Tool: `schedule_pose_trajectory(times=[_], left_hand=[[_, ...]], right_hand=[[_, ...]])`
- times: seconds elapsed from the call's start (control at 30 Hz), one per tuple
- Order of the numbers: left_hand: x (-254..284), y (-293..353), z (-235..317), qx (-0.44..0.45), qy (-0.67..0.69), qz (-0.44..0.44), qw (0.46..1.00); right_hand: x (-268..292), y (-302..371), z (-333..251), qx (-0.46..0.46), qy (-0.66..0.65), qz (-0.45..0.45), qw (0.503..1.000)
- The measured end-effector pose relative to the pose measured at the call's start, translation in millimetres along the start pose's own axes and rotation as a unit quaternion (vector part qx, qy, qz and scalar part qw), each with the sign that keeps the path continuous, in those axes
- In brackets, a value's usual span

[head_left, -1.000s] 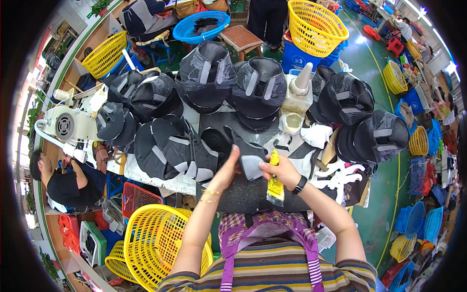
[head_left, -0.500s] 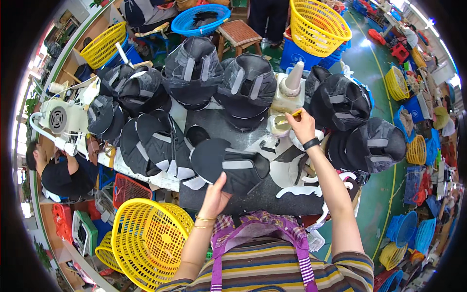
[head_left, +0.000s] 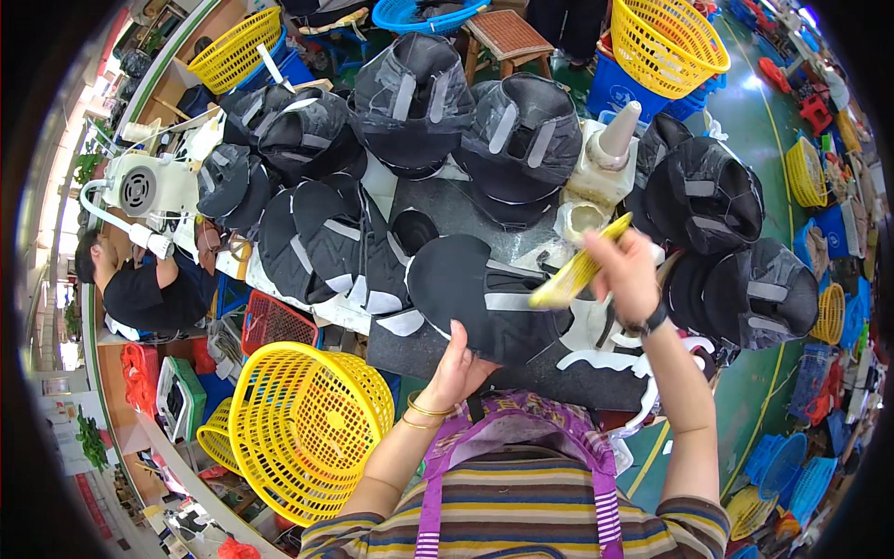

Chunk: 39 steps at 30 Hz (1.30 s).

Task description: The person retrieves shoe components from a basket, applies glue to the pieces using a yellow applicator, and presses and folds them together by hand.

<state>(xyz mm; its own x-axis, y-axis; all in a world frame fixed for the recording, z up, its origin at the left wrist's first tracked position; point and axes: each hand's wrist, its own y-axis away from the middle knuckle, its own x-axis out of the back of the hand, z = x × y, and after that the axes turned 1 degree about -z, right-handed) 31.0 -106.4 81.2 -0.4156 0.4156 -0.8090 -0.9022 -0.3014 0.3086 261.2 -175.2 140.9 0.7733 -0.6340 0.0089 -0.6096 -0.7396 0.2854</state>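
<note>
My left hand (head_left: 458,369) grips the lower edge of a black fabric shoe upper (head_left: 456,291), thumb on top, above the dark work board. A grey strip (head_left: 517,301) runs along the piece. In my right hand (head_left: 629,276) is a yellow-handled brush (head_left: 585,265), slanting down with its blurred tip over the grey strip; contact cannot be made out. Just beyond that hand stands a small whitish cup (head_left: 583,220), beside a pale container with a cone-shaped top (head_left: 616,140).
Stacked black uppers (head_left: 317,244) lie at left, with more (head_left: 521,140) at the back and others (head_left: 745,284) at right. White curved strips (head_left: 605,361) lie near the front edge. A yellow basket (head_left: 312,433) stands at lower left. A person (head_left: 154,284) sits at far left.
My right hand has brought the brush from the cup toward me, over the upper. The left hand still holds the upper. The whole view has shifted.
</note>
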Motion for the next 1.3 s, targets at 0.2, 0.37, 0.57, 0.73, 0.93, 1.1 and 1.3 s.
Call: schedule_pose_trajectory(times=[0.2, 0.37, 0.57, 0.73, 0.93, 1.1, 1.3], left_hand=[[-14, 4, -2, -0.014, -0.184, -0.024, 0.982], [-3, -1, 6, -0.004, -0.148, -0.069, 0.987], [-24, 8, 22, -0.062, -0.129, -0.021, 0.989], [-24, 3, 59, -0.053, 0.091, -0.139, 0.985], [-39, 10, 44, -0.052, -0.150, -0.117, 0.980], [-64, -3, 69, -0.023, -0.110, -0.050, 0.992], [-44, -11, 44, -0.052, -0.061, -0.090, 0.993]], right_hand=[[-32, 22, -13, 0.115, 0.008, -0.048, 0.992], [-34, 53, -17, 0.359, 0.202, -0.170, 0.895], [-23, 42, -45, 0.381, 0.165, -0.128, 0.901], [6, 45, -46, 0.329, 0.163, -0.099, 0.925], [-8, 60, -60, 0.343, 0.192, -0.062, 0.918], [-9, 88, -66, 0.398, 0.308, -0.100, 0.858], [-8, 73, -59, 0.428, 0.230, -0.071, 0.871]])
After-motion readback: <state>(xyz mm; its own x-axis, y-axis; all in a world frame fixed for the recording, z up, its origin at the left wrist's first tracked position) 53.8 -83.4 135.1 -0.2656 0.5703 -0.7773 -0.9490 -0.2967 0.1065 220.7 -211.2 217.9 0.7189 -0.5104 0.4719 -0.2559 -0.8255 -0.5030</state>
